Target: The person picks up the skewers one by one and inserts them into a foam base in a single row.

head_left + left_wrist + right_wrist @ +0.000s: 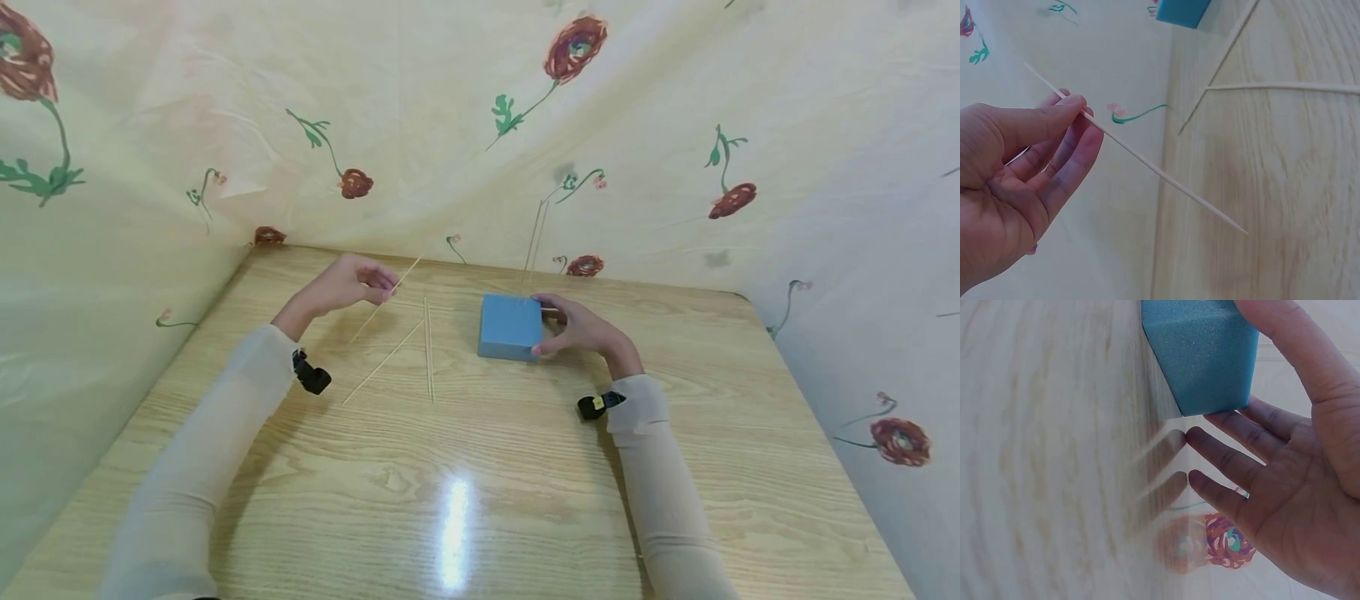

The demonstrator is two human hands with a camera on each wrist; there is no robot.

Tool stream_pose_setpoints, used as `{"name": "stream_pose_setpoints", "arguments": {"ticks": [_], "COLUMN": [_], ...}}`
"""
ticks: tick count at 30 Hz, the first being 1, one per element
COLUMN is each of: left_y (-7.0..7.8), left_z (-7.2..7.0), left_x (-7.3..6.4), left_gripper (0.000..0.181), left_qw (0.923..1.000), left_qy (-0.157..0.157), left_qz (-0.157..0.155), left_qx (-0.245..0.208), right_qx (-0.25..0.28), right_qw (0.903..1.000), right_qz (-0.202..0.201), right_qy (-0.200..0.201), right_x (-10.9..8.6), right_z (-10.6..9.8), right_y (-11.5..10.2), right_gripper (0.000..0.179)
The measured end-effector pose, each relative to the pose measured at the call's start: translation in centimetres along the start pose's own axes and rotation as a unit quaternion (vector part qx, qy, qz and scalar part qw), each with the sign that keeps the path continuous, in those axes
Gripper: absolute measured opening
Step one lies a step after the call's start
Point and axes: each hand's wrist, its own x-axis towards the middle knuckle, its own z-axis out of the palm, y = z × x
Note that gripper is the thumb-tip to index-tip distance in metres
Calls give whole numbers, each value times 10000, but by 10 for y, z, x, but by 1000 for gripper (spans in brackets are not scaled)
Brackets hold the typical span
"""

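My left hand (347, 285) pinches a thin wooden skewer (1166, 177) between thumb and fingertips. The skewer slants over the table, its pointed end away from the palm. To the right a blue foam block (510, 323) sits flat on the table. Thin upright skewers (534, 242) rise from the block's top. My right hand (588, 330) grips the block's right side, thumb at the front and fingers behind. In the right wrist view, two lower fingers (1225, 456) are spread below the block, near the tabletop.
Several loose skewers (384, 362) lie on the wooden table (360, 517) between the left hand and the block, some nearly parallel, one slanting. A flowered cloth (420, 167) hangs behind the table and at both sides. Both wrists wear small black cameras (313, 379).
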Motion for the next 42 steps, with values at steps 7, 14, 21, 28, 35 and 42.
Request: {"name": "stream_pose_setpoints", "arguments": {"ticks": [7, 14, 21, 28, 35, 42], "left_y": [9, 21, 34, 41, 48, 54], "left_z": [4, 12, 22, 33, 44, 55], "left_x": [7, 16, 29, 44, 56, 69], "left_gripper": [25, 25, 25, 24, 24, 24], "left_qw": [9996, 9991, 9957, 9910, 9874, 9832], "left_qy": [42, 176, 283, 430, 438, 417], "left_qz": [126, 219, 526, 694, 857, 879], "left_qx": [-233, -321, -703, -1059, -1257, -1544], "right_qx": [22, -8, 0, 47, 3, -20], "right_qw": [10000, 10000, 10000, 10000, 10000, 10000], "right_qz": [-56, -24, -38, -62, -68, -52], "right_qy": [-22, -8, -8, -21, -31, -17], "right_x": [0, -1, -1, 0, -1, 0], "right_z": [1, 1, 0, 0, 1, 0], "right_y": [0, -1, -1, 0, 0, -3], "right_gripper": [101, 101, 101, 101, 101, 102]}}
